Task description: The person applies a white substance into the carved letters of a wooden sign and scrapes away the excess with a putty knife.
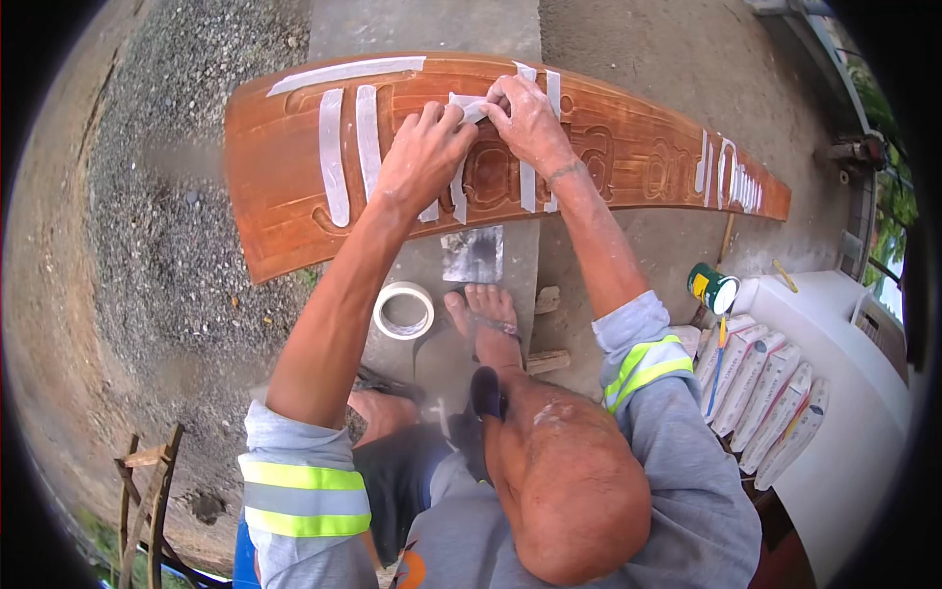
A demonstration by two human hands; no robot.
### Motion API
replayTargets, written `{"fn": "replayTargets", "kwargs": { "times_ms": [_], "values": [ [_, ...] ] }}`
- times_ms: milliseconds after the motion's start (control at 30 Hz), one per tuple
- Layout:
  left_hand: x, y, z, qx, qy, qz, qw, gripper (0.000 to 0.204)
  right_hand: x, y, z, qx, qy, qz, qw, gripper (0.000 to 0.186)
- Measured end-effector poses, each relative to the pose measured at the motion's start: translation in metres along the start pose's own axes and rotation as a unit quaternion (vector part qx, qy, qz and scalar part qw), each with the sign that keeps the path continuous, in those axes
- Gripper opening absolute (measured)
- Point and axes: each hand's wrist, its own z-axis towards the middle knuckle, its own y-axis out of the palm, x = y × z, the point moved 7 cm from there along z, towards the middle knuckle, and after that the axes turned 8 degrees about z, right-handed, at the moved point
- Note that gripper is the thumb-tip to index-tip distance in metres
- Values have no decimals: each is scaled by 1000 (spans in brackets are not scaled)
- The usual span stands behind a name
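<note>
A long carved wooden board (628, 128), stained reddish brown, lies crosswise in front of me, with raised letter shapes and several white strips of masking tape (334, 157) stuck on it. Over its middle, my left hand (427, 152) and my right hand (530, 123) come close together, fingers pinched on a short piece of masking tape (470, 105). The fingertips partly hide where this piece meets the wood. Between the board and my body, a roll of masking tape (403, 311) lies flat on the concrete, beside my bare foot (488, 319).
Gravel (196, 137) spreads on the left of a concrete strip (422, 25). At right stand a green paint can (713, 289), a brush with a blue handle (719, 358) and several stacked white bags (775, 383) beside a white structure (844, 393). A wooden trestle (147, 501) stands lower left.
</note>
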Motion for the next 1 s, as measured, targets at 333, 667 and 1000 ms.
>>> {"fn": "replayTargets", "kwargs": {
  "times_ms": [333,667,1000],
  "values": [
    [6,-4,3,39,-3,-6,999,17,11,-14,10,-72,77,16,994,16],
    [2,-4,-1,36,-12,-20,999,19,4,-5,9,-43,60,-18,997,16],
    [14,-16,-9,-34,-22,19,999,28,-1,-10,-13,54,94,3,994,18]
  ]
}}
